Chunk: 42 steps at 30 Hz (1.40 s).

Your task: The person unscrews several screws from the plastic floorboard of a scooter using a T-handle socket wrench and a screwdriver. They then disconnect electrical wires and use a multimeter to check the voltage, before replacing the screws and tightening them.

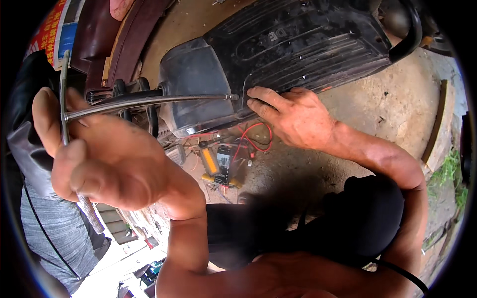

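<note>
My left hand (pixel 112 161) is closed around the crossbar of a T-handle socket wrench (pixel 149 101). The long metal shaft points right, and its socket end is at the side edge of a black plastic scooter footboard panel (pixel 308 47). Whether the socket sits on a fastener cannot be made out. My right hand (pixel 303 119) lies at the panel's near edge, fingers stretched out, with the fingertips close to the socket end. A smooth dark grey section (pixel 196 74) of the scooter body adjoins the ribbed footboard.
Below the scooter lie a phone-like device with a lit screen (pixel 224 161), a yellow-orange tool (pixel 209 160) and a red wire (pixel 271 136). A person in grey trousers (pixel 54 218) is close on the left. A maroon padded piece (pixel 136 39) stands behind; a wooden strip (pixel 437 119) lies right.
</note>
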Each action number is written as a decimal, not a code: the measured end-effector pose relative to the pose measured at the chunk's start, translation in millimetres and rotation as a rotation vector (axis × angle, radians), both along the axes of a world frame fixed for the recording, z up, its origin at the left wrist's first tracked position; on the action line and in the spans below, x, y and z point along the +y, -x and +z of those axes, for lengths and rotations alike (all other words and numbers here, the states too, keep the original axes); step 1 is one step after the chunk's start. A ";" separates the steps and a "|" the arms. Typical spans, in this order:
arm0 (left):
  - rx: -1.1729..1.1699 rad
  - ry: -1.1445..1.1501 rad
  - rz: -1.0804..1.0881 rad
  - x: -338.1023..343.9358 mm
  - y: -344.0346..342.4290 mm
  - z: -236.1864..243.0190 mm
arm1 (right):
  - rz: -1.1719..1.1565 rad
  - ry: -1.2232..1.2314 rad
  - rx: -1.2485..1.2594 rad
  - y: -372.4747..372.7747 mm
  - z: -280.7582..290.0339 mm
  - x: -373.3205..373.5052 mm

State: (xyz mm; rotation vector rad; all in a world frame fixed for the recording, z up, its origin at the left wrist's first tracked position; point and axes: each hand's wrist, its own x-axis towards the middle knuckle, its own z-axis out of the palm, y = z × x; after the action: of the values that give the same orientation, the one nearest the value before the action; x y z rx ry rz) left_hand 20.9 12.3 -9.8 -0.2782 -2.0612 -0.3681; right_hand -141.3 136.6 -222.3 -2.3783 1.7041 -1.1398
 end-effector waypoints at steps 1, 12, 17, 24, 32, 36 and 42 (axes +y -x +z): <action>0.084 -0.036 0.098 4.3 5.0 -10.9 | -0.006 -0.003 0.004 0.5 -2.1 0.1; 0.154 -0.955 -0.522 1.4 -8.4 15.8 | 0.003 0.009 -0.018 1.1 -3.4 0.0; -0.292 -1.384 -0.843 -45.8 0.7 37.7 | -0.001 0.002 -0.003 2.1 -4.8 0.2; -0.873 -1.524 -0.705 -69.2 10.1 71.2 | -0.001 0.029 -0.017 1.1 -7.7 -0.5; -1.187 -0.995 0.393 -41.4 39.5 111.2 | -0.017 0.016 -0.022 -3.6 -9.1 -1.4; -1.284 -0.389 0.683 -35.2 52.4 121.6 | -0.036 0.014 -0.013 -1.2 -11.3 -0.8; -1.127 0.407 0.407 -33.6 46.9 124.6 | -0.049 0.018 -0.016 -2.5 -13.6 -3.2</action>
State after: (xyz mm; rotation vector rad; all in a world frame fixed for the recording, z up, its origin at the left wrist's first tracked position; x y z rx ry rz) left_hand -26.0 -21.3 114.8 0.1788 -3.2153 0.2333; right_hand -138.8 133.5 -235.9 -2.3431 1.7644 -1.1832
